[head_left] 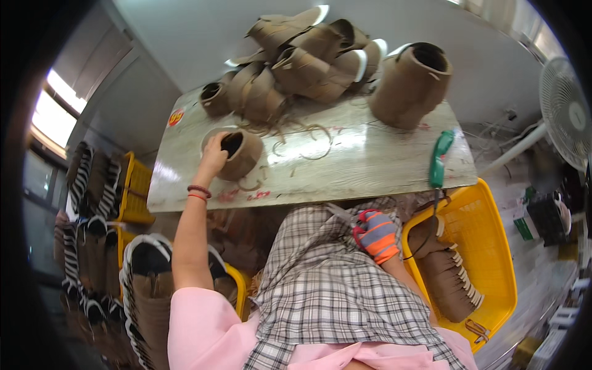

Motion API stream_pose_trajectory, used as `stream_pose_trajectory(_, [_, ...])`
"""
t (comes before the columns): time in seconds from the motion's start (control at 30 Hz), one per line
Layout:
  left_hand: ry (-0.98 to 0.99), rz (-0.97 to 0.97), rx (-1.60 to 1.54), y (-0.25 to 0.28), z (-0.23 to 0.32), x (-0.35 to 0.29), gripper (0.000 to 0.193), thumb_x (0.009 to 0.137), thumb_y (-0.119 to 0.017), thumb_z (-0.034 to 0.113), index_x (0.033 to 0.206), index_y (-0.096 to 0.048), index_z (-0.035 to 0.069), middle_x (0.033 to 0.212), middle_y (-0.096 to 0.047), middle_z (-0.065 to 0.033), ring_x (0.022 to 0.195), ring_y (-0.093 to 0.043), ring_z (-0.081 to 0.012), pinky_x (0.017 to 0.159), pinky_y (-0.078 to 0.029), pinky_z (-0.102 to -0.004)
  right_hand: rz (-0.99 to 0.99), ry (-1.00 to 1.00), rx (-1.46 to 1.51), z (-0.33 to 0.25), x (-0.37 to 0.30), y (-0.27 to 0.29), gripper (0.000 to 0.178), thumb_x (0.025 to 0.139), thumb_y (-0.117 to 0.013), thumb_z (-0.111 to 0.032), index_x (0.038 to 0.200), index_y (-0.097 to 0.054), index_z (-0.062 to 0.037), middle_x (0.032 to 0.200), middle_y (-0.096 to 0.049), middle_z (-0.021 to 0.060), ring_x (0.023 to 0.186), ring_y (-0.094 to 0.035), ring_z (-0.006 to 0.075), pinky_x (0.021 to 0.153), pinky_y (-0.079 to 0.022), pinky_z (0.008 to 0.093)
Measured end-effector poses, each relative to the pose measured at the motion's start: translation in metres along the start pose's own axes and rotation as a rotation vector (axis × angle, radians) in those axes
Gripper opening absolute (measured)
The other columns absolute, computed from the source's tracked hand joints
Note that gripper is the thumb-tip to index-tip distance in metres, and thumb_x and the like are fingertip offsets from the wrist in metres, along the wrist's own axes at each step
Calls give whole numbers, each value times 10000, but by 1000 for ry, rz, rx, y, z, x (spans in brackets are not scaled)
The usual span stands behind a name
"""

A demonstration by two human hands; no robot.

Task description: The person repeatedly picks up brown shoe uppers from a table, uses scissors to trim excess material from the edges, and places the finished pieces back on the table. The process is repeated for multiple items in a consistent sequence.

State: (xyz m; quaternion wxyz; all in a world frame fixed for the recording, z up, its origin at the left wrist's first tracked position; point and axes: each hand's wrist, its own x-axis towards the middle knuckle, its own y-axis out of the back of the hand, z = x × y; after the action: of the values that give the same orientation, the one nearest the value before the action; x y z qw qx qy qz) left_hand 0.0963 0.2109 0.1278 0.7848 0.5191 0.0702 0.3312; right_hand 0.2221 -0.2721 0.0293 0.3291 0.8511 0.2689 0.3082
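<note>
On the near left part of the table (382,169), my left hand (214,157) grips the rim of a brown shoe upper (245,161), its fingers at the dark opening. The upper rests on the tabletop. Down over my lap, my right hand (377,236), in a striped orange and grey-purple glove, is closed around the red handles of a pair of scissors (343,215). Their blades point left, close to the table's front edge. Thin brown trimmings (317,148) lie curled on the table beyond the held upper.
Brown uppers are heaped (302,68) at the back, beside a tall stack (412,86). A green corded device (440,159) lies near the right edge. A yellow basket (493,246) holds stacked uppers at right; more stacked uppers (151,296) stand at left. A fan (564,114) is far right.
</note>
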Motion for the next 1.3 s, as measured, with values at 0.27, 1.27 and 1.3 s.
stream_pose_trajectory(0.27, [-162, 27, 13, 21, 47, -17, 202, 849, -603, 112, 1043, -569, 69, 1003, -677, -207, 946, -626, -438, 803, -494, -491, 38, -37, -43, 5, -7, -4, 291, 714, -795, -152, 944, -656, -40, 836, -653, 136, 772, -625, 334, 689, -516, 423])
stream_pose_trajectory(1.27, [611, -288, -1752, -141, 60, -259, 533, 964, -652, 159, 1432, -434, 28, 1345, -576, -107, 1191, -587, -199, 989, -511, -347, -464, 215, -353, -39, 45, 35, 277, 710, -790, -212, 926, -676, -80, 901, -683, 123, 867, -646, 311, 738, -525, 431])
stream_pose_trajectory(1.3, [603, -275, -1735, -140, 62, -258, 525, 976, -643, 189, 1431, -434, 30, 1347, -572, -106, 1187, -591, -201, 983, -519, -353, -411, 218, -344, -38, 45, 37, 279, 705, -792, -215, 920, -675, -82, 900, -682, 122, 869, -645, 312, 750, -523, 428])
